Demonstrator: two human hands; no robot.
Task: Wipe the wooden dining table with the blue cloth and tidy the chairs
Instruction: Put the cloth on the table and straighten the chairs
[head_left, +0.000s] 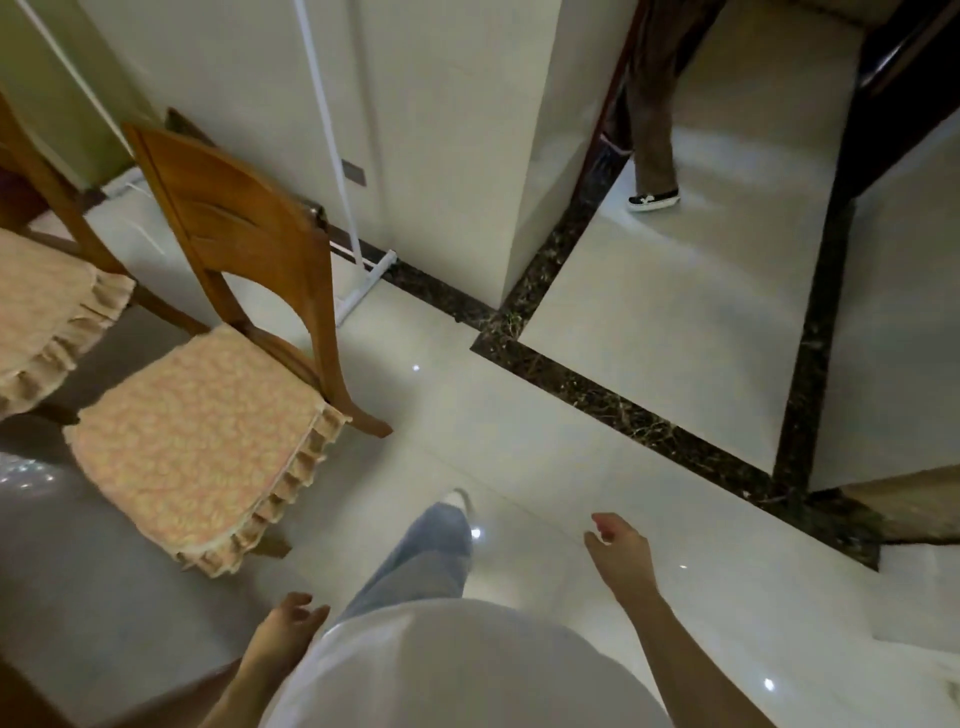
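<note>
Over the pale tiled floor (519, 457), both the left hand (283, 631) and the right hand (618, 545) hang loosely spread, holding nothing, while a cushioned wooden chair (228, 223) stands ahead-left, a second chair (47, 301) just beside it.

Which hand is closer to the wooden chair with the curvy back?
Left. The left hand hangs near the front corner of the wooden chair's frilly cushion, not touching it. The right hand is beyond the person's leg, over the floor tiles.

Two wooden chairs (234, 208) (49, 179), two frilled cushions (192, 431) (36, 312), two hands (283, 631) (618, 545)
</note>
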